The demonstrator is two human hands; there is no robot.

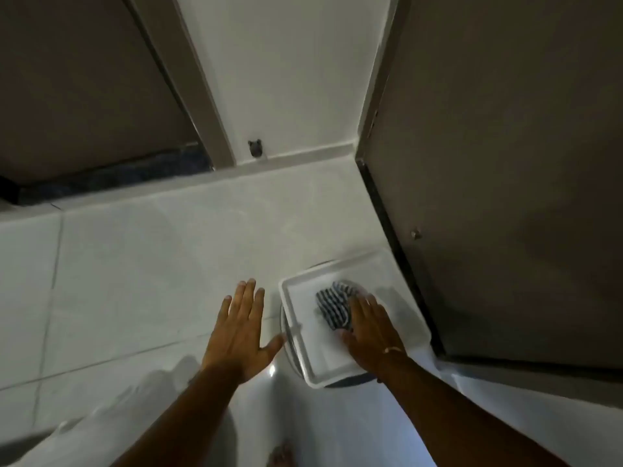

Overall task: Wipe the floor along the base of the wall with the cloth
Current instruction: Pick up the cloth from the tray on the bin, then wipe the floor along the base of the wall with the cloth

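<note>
A dark, white-striped cloth (332, 306) lies bunched in a white rectangular tray (337, 362) that rests on a round basin on the pale tiled floor (151, 264). My right hand (369, 326) lies flat on the near edge of the cloth, fingers spread, pressing on it rather than closed around it. My left hand (241, 328) hovers open with fingers apart just left of the tray, its thumb near the tray's rim. The white wall (286, 79) meets the floor at a light skirting strip (303, 155) beyond the hands.
A dark door (505, 163) stands right of the tray, its bottom edge close to the tray's corner. A grey door frame (202, 106) and dark opening are at the upper left. A small dark fitting (255, 148) sits on the wall's base. My bare foot (281, 455) shows at the bottom.
</note>
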